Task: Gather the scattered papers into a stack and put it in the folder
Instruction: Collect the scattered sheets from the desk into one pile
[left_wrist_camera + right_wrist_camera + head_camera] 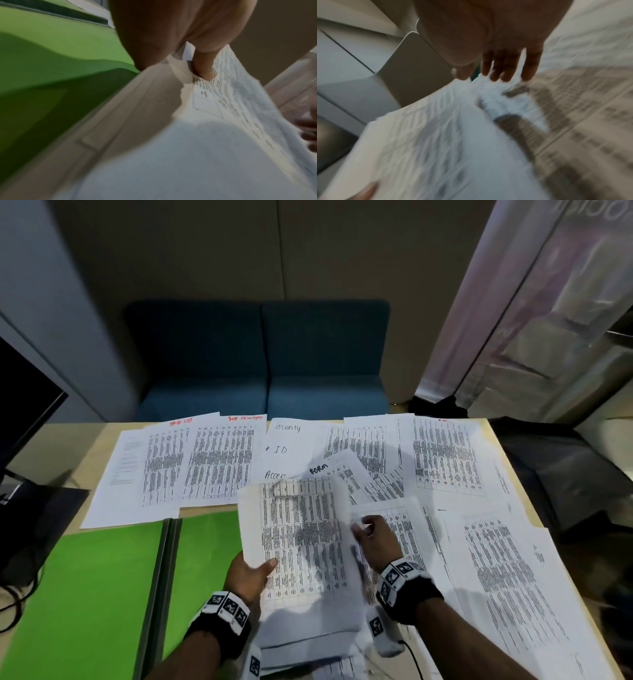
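Papers (301,539), white sheets of dense printed tables, raised over tabletop (102,436); left hand (248,573) grip pinches their 7 o'clock edge, right hand (375,537) fingers curl on 3 o'clock edge. Open green folder (85,594) at 9 o'clock.

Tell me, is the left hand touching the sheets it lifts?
Touching. The left wrist view shows the left hand with its thumb pressed on the lifted sheets.

1 green folder (85,594), 2 hands, roughly 12 papers (219,460), overlapping
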`<state>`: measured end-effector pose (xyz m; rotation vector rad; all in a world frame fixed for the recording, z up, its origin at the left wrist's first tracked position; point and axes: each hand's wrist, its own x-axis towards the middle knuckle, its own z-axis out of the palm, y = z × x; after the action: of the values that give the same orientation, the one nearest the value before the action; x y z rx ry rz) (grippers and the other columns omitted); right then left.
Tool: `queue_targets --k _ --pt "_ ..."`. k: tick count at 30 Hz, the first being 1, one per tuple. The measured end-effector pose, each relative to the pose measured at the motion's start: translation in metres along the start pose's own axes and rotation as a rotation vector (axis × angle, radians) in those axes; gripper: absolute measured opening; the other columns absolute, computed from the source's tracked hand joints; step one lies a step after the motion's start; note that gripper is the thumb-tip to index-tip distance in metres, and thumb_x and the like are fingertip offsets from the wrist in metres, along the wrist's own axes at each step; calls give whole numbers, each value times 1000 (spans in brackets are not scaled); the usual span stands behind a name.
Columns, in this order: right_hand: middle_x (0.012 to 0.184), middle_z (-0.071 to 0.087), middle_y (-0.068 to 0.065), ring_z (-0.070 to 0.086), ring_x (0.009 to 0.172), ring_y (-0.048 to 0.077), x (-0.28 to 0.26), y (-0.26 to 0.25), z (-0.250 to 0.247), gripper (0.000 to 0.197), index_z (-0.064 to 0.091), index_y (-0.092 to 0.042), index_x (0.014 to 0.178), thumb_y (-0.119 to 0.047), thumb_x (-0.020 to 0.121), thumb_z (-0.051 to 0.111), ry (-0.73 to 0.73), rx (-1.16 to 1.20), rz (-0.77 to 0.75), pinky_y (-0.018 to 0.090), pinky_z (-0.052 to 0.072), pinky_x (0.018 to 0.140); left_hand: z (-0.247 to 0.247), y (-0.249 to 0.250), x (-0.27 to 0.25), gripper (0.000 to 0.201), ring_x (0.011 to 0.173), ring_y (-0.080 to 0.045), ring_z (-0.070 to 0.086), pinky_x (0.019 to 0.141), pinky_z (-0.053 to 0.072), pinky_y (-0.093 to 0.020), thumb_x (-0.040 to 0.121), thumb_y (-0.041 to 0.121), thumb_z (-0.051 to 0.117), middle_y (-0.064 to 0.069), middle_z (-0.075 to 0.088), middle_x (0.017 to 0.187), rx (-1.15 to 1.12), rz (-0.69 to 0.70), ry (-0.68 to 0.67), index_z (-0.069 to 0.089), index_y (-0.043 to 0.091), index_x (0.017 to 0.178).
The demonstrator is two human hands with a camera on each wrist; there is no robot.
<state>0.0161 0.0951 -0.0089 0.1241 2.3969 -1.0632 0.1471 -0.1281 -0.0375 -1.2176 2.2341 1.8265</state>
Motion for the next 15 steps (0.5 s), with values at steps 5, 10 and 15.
queue_targets --k 5,10,15 --pt "128 44 12 38 123 32 11 41 -32 72 45 -17 126 -45 68 78 322 -354 230 51 39 96 -8 -12 4 33 98 -27 62 93 46 -37 81 2 69 -14 67 104 3 -36 43 61 -3 112" --pt "127 40 16 39 121 34 9 59 -40 98 37 -11 127 -52 52 85 328 -440 337 51 40 93 -3 -17 5 37 97 -25 61 95 45 -35 81 6 70 -17 67 108 77 -82 64 60 -3 116" --pt "122 45 15 44 116 33 15 58 -44 98 41 -5 120 -56 49 85 314 -503 309 45 45 90 -2 -16 8 42 98 -26 62 94 45 -34 80 8 71 -18 66 113 97 -111 67 58 -4 119"
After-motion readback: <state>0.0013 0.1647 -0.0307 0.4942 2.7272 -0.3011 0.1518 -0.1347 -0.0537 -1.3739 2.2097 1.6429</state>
